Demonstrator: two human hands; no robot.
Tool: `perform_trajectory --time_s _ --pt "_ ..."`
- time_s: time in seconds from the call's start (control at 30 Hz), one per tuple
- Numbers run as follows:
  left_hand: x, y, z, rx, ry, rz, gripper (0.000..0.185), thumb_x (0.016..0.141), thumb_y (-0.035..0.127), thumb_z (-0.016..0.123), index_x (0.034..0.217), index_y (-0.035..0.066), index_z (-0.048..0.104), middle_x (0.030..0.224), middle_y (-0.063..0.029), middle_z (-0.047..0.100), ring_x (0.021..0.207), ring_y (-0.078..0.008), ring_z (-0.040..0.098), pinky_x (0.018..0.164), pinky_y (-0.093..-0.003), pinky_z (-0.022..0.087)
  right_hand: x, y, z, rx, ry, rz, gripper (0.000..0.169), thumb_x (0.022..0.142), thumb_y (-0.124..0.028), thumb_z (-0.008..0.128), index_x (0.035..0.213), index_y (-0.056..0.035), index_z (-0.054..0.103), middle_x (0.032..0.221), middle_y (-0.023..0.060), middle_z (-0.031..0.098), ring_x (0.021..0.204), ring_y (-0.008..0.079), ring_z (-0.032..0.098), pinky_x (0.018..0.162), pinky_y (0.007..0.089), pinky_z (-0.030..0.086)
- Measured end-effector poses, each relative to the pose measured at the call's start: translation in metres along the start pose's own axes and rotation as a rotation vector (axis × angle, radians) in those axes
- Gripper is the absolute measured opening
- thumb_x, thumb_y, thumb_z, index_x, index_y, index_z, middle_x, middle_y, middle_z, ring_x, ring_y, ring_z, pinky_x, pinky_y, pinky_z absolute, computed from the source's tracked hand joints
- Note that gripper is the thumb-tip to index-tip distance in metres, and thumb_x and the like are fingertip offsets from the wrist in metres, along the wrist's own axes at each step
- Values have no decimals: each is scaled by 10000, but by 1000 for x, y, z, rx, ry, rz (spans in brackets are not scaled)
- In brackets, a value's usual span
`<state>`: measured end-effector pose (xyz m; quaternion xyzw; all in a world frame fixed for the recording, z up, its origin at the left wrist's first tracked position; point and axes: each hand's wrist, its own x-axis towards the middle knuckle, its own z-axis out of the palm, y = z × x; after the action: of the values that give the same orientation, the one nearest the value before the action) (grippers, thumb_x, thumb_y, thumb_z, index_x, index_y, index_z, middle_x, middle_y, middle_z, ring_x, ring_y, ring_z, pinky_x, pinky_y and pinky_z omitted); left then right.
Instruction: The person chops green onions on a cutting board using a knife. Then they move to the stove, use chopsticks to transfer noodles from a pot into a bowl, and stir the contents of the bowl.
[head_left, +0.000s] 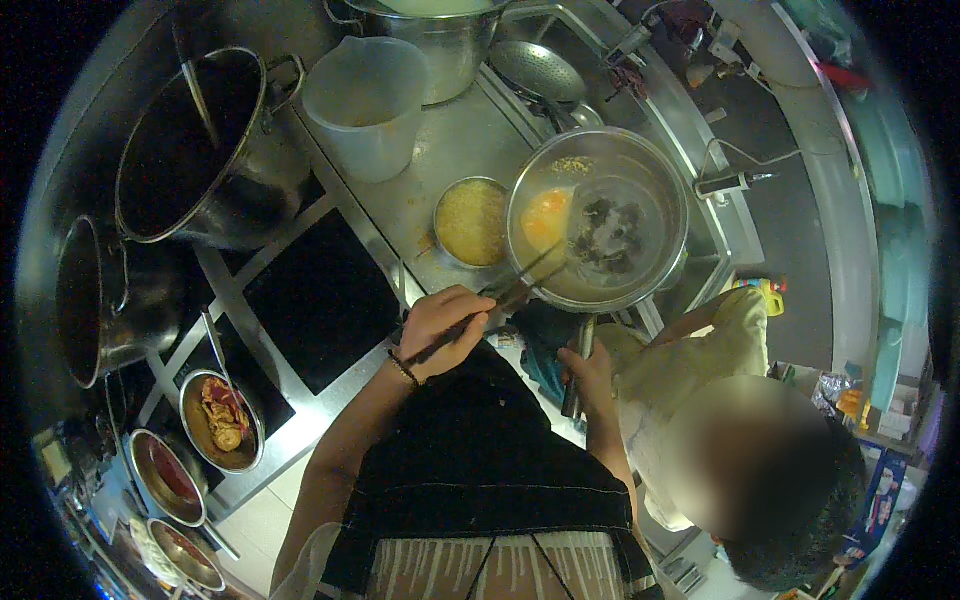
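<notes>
My left hand holds a pair of dark chopsticks, whose tips reach over the near rim into a steel saucepan. Raw egg with orange-yellow yolk lies at the left of the pan's inside. Yellowish granules rest by the far wall, and dark patches that I cannot identify show in the middle. My right hand is closed around the pan's tubular metal handle. Just left of the pan stands a round metal container full of yellow granules.
A translucent plastic jug and a large stockpot stand behind. Tall pots and smaller pans occupy the hob at left. A perforated ladle lies at the back. Close on my right is another person.
</notes>
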<state>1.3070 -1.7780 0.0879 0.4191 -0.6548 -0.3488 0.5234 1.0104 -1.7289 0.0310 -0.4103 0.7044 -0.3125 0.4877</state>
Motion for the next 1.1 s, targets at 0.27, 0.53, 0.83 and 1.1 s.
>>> perform_trajectory --time_s 0.27,0.53,0.83,1.1 --pt "34 -15 15 168 187 -124 81 820 73 640 891 45 669 855 -117 658 749 -263 636 675 -338 501 -13 5 -1 139 -93 39 268 737 -127 689 925 -36 522 695 40 546 494 115 505 443 263 428" --pt "8 -16 -1 -144 104 -253 113 839 45 616 931 13 673 831 -102 649 747 -234 628 691 -311 490 -15 16 -2 107 -110 -5 254 751 -133 687 895 -47 495 642 18 499 477 115 496 442 261 417" --pt "8 14 30 27 209 -30 143 821 7 624 956 12 669 830 -119 644 758 -251 634 672 -292 491 -12 21 11 194 -146 -24 251 765 -144 687 894 -47 494 633 30 515 462 108 480 437 251 399" --pt "-54 3 -26 97 502 -148 106 848 37 599 906 10 683 739 -79 627 648 -182 612 607 -275 467 -15 -5 8 190 -87 18 182 805 -81 654 890 -51 496 628 32 530 478 104 485 443 236 387"
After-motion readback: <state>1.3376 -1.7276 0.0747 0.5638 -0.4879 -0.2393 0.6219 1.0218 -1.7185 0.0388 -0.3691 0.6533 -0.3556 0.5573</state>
